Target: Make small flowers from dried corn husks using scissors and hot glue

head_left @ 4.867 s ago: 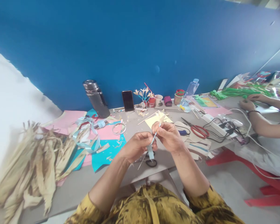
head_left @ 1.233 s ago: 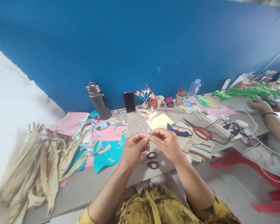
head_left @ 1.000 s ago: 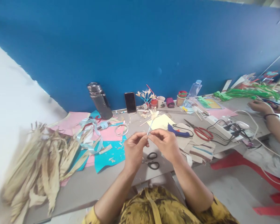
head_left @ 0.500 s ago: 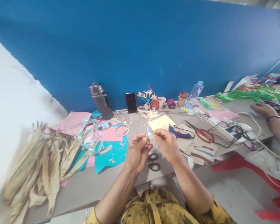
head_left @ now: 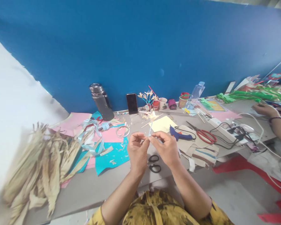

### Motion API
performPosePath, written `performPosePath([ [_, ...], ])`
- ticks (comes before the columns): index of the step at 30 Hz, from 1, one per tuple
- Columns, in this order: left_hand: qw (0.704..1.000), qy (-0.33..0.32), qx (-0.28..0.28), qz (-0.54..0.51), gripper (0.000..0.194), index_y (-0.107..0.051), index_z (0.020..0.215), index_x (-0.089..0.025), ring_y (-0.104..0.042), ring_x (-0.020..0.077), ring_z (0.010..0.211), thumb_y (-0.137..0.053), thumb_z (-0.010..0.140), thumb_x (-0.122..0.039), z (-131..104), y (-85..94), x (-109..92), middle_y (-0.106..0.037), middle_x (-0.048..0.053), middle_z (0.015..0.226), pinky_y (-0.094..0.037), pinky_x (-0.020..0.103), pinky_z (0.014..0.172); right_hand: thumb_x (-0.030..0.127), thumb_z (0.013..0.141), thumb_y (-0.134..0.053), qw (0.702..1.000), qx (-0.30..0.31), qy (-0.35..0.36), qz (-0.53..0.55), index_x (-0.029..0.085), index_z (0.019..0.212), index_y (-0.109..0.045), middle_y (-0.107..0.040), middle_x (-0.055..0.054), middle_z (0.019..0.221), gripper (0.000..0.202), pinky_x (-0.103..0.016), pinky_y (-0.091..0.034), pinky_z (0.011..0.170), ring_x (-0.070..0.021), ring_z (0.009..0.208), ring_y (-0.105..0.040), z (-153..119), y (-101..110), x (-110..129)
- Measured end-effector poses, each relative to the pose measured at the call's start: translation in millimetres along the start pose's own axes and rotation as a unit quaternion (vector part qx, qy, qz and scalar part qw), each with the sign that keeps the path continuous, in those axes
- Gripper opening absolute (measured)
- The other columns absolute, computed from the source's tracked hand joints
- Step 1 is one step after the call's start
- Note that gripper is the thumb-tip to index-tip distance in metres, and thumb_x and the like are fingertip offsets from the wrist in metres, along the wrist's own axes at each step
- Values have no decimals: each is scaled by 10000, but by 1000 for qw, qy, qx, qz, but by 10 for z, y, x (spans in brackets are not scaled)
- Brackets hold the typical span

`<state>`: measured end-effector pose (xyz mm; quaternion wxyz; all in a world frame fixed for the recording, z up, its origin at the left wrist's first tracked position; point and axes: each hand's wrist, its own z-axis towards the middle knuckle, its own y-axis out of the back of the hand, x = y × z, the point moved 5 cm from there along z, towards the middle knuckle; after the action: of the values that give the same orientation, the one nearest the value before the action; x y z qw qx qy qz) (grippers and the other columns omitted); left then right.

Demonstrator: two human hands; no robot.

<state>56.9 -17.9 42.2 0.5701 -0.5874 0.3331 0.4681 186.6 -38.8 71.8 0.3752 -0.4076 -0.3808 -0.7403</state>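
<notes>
Above the table's front part, my left hand (head_left: 138, 151) and my right hand (head_left: 165, 147) meet fingertip to fingertip. Both pinch the thin light-blue stem of a handmade flower (head_left: 152, 116), whose pale, husk-like petals point away from me. The lower end of the stem is hidden by my fingers. Under my hands lie scissors with black handles (head_left: 155, 168), their blades out of sight. More pale flowers (head_left: 148, 96) on blue stems stand farther back. A pale yellow sheet (head_left: 162, 124) lies just beyond my right hand.
Dried corn husks (head_left: 46, 168) hang over the table's left side, beside blue paper (head_left: 111, 154) and ribbon (head_left: 90, 137). A flask (head_left: 101, 101) and a phone (head_left: 132, 103) stand behind. A glue gun (head_left: 181, 134), red-handled scissors (head_left: 206, 136) and a power strip (head_left: 227, 131) lie right, near another person's hand (head_left: 264, 110).
My fingers have come together on the stem; the right hand has shifted slightly left. The light-blue strip that showed at the right fingertips is now hidden.
</notes>
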Motion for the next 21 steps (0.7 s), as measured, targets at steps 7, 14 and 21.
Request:
performPosePath([
  [7, 983, -137, -39, 113, 177, -578, 857, -214, -572, 130, 754, -715, 753, -171, -63, -90, -117, -579, -7, 819, -464, 253, 755, 300, 748, -659, 999, -34, -15, 19, 177, 715, -687, -700, -33, 681, 131, -280, -471, 639, -175, 628, -591, 22, -20, 0],
  [14, 965, 123, 230, 24, 229, -656, 838, -156, -616, 164, 755, -700, 805, -378, -77, -130, 27, -640, 47, 815, -511, 295, 710, 310, 728, -695, 974, 21, -110, 199, 174, 684, -645, -556, 29, 555, 151, -236, -371, 523, -106, 524, -456, 88, 28, -211],
  [21, 952, 142, 230, 141, 184, -695, 755, -134, -542, 107, 573, -744, 751, -311, 22, 251, 101, -624, 15, 595, -437, 239, 615, 300, 681, -783, 878, 59, -174, 443, 179, 658, -578, -306, 107, 480, 240, -208, -144, 423, -38, 423, -198, 159, 27, -372],
])
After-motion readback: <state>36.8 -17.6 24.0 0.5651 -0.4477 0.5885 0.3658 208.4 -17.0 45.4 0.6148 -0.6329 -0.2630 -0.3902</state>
